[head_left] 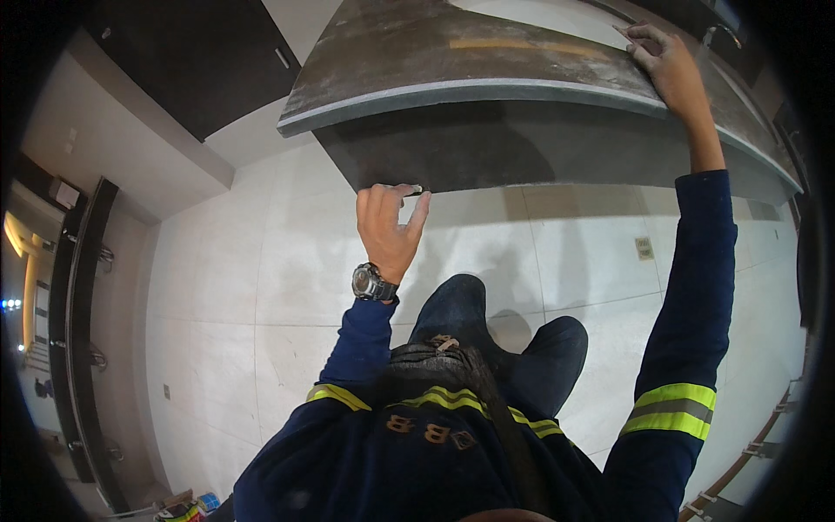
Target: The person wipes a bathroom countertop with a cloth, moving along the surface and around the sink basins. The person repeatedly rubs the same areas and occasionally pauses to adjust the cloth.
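Observation:
A long dark counter point(404, 55) with a pale, dusty front edge lies ahead, an orange-yellow strip of light on its top. My left hand point(390, 218), a watch at its wrist, is at the lower edge of the dark front panel point(450, 143) under the counter. A small whitish piece point(416, 189) shows between its thumb and fingertips; what it is cannot be made out. My right hand point(672, 68) rests on the countertop at the right, its thumb and fingers closed on a small thin object point(620, 30).
A dark door point(189, 59) stands at the upper left. Along the left wall runs a dark counter edge point(85, 313) with taps and a mirror. Pale floor tiles point(313, 274) hold a drain grate point(644, 248). A colourful bag point(179, 512) lies at the lower left.

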`<state>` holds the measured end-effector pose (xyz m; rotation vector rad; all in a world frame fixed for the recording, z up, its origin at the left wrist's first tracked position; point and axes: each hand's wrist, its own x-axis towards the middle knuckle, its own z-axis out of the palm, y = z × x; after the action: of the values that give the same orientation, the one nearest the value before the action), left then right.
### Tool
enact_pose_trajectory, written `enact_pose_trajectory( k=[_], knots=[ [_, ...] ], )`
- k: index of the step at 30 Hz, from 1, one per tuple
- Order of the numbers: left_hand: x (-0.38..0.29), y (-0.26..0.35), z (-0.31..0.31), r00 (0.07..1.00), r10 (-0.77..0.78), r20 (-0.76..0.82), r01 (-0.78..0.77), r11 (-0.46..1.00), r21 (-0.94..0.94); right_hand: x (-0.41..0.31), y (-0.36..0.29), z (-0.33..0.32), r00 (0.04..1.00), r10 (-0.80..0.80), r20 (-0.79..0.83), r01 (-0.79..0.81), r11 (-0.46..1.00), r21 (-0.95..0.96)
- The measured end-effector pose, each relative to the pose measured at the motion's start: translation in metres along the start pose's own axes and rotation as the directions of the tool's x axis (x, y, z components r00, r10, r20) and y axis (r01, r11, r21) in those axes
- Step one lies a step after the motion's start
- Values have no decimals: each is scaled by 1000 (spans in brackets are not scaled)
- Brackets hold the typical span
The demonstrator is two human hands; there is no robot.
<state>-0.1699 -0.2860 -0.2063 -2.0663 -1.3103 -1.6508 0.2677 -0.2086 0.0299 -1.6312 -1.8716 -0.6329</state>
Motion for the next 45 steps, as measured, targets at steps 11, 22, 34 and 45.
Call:
enact_pose_trajectory(
  k=[11, 22, 34, 45],
  knots=[
    [-11, -5, 20, 997, 5, -74, -2, 999, 47, 2, 5, 15, 999, 30, 35, -36, 985, 170],
    [-14, -13, 9, 999, -36, 15, 36, 999, -18, 7, 10, 22, 999, 43, -22, -41, 995, 94],
    [-22, -16, 9, 985, -152, 79, 152, 988, -3, 12, 65, 66, 988, 110, 111, -120, 988, 92],
    [-40, -36, 10, 976, -194, 96, 176, 970, 166, 16, 151, 124, 995, 40, 91, -53, 987, 151]
  ],
)
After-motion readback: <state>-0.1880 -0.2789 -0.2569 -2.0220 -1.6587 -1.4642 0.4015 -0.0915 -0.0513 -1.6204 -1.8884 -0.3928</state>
